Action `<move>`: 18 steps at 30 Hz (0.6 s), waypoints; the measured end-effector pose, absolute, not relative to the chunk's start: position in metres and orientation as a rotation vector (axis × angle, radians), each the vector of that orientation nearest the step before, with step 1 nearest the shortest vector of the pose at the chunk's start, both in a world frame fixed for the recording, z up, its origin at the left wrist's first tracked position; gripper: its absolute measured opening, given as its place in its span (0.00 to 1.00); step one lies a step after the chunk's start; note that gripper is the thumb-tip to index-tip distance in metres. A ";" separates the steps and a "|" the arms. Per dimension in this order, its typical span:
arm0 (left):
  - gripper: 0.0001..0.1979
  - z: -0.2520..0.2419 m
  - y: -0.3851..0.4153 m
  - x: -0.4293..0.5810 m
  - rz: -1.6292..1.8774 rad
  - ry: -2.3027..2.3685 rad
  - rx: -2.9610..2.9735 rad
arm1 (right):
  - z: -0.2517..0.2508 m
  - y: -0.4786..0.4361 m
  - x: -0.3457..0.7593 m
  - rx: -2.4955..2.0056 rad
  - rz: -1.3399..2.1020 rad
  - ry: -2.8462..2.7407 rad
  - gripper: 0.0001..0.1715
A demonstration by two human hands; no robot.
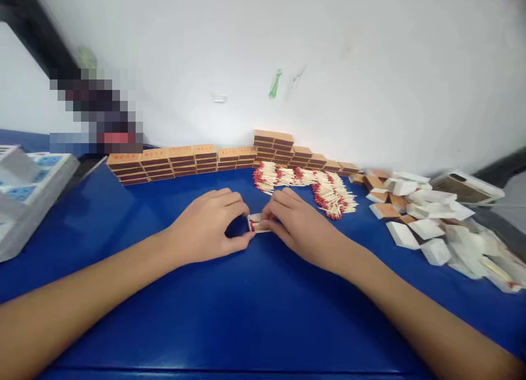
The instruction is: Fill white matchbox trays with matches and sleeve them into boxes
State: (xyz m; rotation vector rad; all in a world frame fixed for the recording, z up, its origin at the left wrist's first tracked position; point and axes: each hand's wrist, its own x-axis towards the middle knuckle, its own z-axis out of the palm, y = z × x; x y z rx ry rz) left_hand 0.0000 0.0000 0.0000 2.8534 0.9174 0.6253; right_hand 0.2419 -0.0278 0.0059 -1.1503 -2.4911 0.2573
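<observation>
Both hands meet at the middle of the blue table (230, 314). My left hand (209, 223) and my right hand (293, 218) are both closed on a small white matchbox tray (255, 224) that holds red-tipped matches. The tray sits low on the table between my fingertips. Just behind my right hand lies a heap of loose red-tipped matches (312, 188).
Stacked brown matchboxes (181, 160) line the wall at the back. To the right lies a pile of empty white trays and brown sleeves (423, 215). White and blue packs (24, 193) stand at the left edge. A blurred-out patch sits at the back left.
</observation>
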 end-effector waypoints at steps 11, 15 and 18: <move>0.12 0.000 -0.002 0.003 0.682 0.876 2.883 | -0.017 0.014 0.267 -1.395 0.079 -2.122 0.07; 0.12 0.000 -0.002 0.002 0.673 0.886 2.891 | -0.020 0.020 0.268 -1.445 0.156 -2.171 0.11; 0.12 0.000 -0.002 0.002 0.663 0.891 2.898 | -0.019 0.018 0.268 -1.415 0.150 -2.208 0.11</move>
